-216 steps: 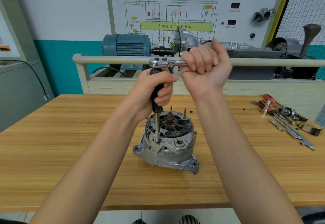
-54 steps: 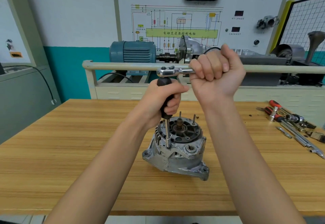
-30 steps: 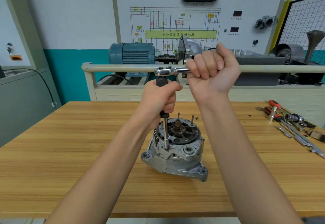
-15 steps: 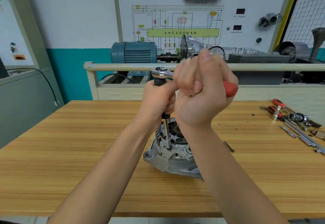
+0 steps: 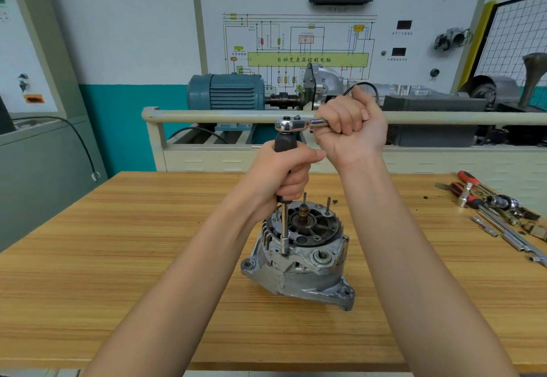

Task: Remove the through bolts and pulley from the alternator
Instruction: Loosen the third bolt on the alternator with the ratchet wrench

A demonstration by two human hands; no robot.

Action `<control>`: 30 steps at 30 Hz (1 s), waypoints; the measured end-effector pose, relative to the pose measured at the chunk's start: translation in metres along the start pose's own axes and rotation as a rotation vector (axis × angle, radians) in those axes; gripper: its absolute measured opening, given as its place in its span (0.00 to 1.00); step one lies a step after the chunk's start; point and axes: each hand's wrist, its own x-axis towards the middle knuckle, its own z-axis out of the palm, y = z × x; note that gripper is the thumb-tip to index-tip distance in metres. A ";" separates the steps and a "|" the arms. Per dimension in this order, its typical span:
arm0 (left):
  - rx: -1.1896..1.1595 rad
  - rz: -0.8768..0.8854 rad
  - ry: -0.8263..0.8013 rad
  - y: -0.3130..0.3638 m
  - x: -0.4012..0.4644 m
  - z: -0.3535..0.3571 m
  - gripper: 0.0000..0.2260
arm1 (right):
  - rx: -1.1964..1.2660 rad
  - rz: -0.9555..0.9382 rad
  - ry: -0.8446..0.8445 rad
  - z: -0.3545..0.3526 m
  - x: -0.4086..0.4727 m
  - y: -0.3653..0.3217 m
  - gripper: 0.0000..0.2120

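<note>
A grey alternator [image 5: 299, 261] stands rear face up on the wooden bench [image 5: 118, 258]. A socket driver [image 5: 284, 228] with a black grip stands upright, its socket seated on a through bolt at the housing's near left edge. My left hand [image 5: 284, 175] is wrapped around the black grip. A chrome ratchet [image 5: 291, 125] sits on top of the driver, and my right hand [image 5: 350, 126] is clenched on its handle, which points right. Two thin studs [image 5: 328, 205] rise from the alternator's far side. The pulley is hidden underneath.
Loose tools [image 5: 497, 211], among them red-handled pliers, sockets and extension bars, lie at the bench's right edge. Behind the bench a pale rail [image 5: 207, 116] fronts a blue motor [image 5: 228, 92] and a wiring-diagram board [image 5: 307, 39].
Half a second ago my right hand had swung the ratchet handle toward me, over the alternator. Now it is back out to the right. My left hand stays on the driver grip.
</note>
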 end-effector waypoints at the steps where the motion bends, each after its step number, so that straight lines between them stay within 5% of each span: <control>1: 0.008 0.000 0.026 -0.001 0.001 0.002 0.22 | 0.003 -0.011 0.003 0.000 -0.001 0.000 0.23; 12: 0.066 0.035 0.248 -0.004 0.000 0.010 0.24 | -0.362 -0.420 -0.108 0.017 -0.040 0.018 0.25; 23: 0.028 0.033 0.040 -0.002 -0.003 0.003 0.19 | 0.032 0.042 -0.005 0.000 0.003 -0.003 0.24; 30: 0.027 0.052 0.237 -0.007 0.001 0.006 0.23 | -0.244 -0.309 -0.067 0.014 -0.032 0.013 0.23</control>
